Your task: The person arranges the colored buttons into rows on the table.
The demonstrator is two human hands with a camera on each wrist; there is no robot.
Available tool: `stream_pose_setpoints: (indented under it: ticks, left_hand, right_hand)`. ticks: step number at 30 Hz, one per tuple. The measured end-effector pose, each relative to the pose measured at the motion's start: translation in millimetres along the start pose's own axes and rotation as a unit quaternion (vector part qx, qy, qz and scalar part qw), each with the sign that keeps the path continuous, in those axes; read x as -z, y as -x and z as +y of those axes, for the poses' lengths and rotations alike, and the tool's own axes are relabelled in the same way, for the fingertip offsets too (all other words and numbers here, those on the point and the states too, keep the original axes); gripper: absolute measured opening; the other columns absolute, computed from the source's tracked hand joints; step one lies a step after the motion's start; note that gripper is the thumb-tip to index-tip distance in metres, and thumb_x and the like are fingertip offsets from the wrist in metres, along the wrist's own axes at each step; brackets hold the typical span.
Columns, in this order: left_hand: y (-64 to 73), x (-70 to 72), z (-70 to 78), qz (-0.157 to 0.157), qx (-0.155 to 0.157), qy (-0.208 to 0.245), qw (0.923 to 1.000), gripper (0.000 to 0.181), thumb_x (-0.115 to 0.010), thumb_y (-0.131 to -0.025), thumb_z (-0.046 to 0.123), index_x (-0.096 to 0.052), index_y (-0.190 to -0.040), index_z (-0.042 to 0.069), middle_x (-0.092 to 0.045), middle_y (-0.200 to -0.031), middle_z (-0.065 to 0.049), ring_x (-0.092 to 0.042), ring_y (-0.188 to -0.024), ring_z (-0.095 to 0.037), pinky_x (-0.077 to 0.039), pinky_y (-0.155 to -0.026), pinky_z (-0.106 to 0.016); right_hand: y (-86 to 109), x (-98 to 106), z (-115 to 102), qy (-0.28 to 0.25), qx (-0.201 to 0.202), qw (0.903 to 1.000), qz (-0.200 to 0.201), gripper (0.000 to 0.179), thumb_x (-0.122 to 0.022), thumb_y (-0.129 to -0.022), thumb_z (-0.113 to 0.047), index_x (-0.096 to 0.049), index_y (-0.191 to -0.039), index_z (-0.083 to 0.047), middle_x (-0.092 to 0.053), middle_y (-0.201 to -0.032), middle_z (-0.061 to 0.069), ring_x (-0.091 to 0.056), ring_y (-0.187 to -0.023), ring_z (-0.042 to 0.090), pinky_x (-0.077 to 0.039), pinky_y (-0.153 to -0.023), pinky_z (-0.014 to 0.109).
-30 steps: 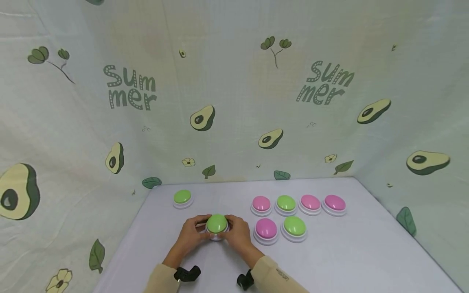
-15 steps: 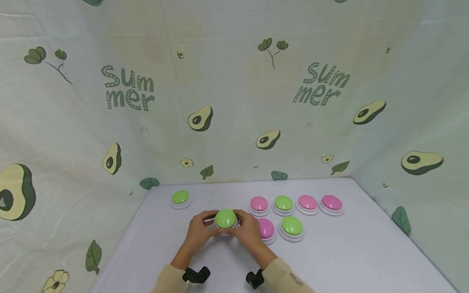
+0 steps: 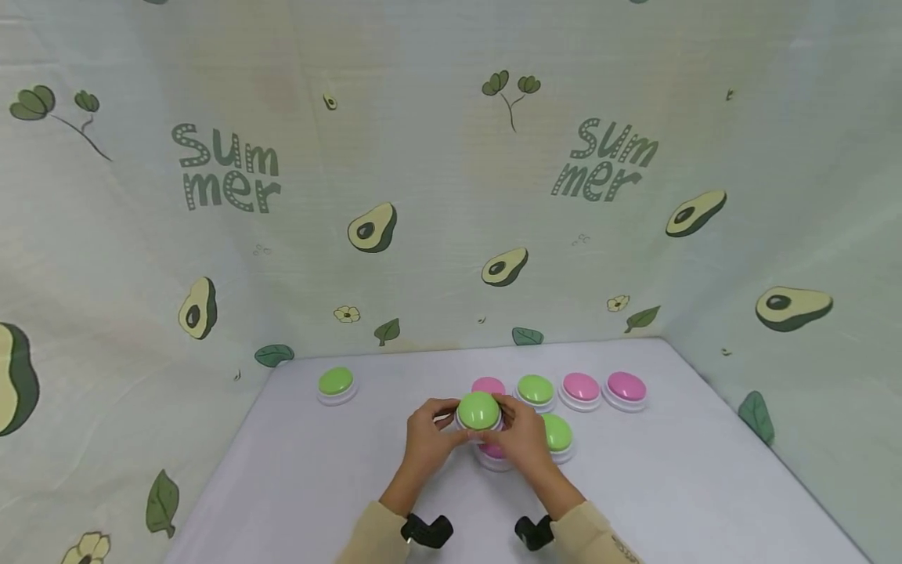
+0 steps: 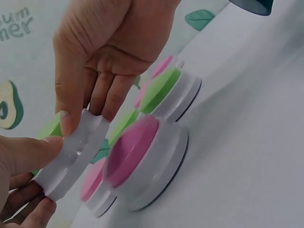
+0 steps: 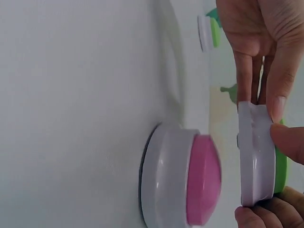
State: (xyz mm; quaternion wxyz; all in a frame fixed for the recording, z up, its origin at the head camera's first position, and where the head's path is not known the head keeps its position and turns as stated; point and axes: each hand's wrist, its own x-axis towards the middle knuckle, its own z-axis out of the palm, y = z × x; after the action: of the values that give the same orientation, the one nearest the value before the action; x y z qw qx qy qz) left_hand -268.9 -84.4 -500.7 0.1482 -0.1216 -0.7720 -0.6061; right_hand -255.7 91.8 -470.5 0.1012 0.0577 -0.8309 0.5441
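Both hands together hold a green dome push button with a white base (image 3: 478, 410), lifted above the table. My left hand (image 3: 428, 435) grips its left side, thumb at the near edge and fingers round the base. Gripping the right side is my right hand (image 3: 527, 435), its thumb close to the left one. Below the held button stands a pink push button (image 5: 204, 180), partly covered by it in the head view. Another pink button (image 3: 488, 385) shows just behind, and a green one (image 3: 559, 432) sits right of my right hand.
A green button (image 3: 535, 389) and two pink buttons (image 3: 581, 387) (image 3: 626, 386) line the back right of the white table (image 3: 296, 470). One green button (image 3: 336, 381) stands alone at the back left. A printed curtain (image 3: 423, 157) hangs behind the table.
Both hands have lifted the green push button and carried it right, from left of the pink button to over it. The view has shifted slightly to the right.
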Motion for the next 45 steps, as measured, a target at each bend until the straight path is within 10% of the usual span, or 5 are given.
stream_pose_setpoints:
  ticks: [24,33,45]
  left_hand:
    - [-2.4,-138.0,49.7,-0.100,0.035,0.091,0.9902,0.065,-0.065,-0.078,-0.020,-0.052,-0.142,-0.018,-0.052,-0.150,-0.031,-0.051,-0.139,-0.042,-0.049,-0.108,-0.035]
    - [4.3,-169.0,52.5,-0.190,0.056,0.127,0.9720,0.084,-0.059,-0.074,-0.020,-0.031,-0.154,-0.019,-0.028,-0.164,-0.034,-0.033,-0.151,-0.040,-0.039,-0.118,-0.036]
    - [18.0,-195.3,53.2,-0.248,0.104,0.068,0.9606,0.095,-0.074,-0.080,-0.008,-0.026,-0.162,-0.007,-0.016,-0.171,-0.027,-0.022,-0.158,-0.033,-0.027,-0.126,-0.037]
  right_hand:
    - [-4.1,120.9,35.1,0.029,-0.109,0.9929,0.037,0.080,-0.083,-0.082,0.004,-0.044,-0.151,0.012,-0.041,-0.157,0.033,-0.039,-0.147,0.048,-0.038,-0.121,0.054]
    - [-2.9,143.4,57.4,0.055,-0.133,0.9884,0.048,0.083,-0.083,-0.083,-0.001,-0.040,-0.153,0.013,-0.038,-0.160,0.032,-0.034,-0.150,0.049,-0.034,-0.123,0.058]
    - [-1.4,154.9,90.9,0.098,-0.148,0.9830,0.046,0.083,-0.084,-0.079,-0.003,-0.043,-0.150,0.013,-0.042,-0.155,0.036,-0.038,-0.145,0.054,-0.032,-0.121,0.063]
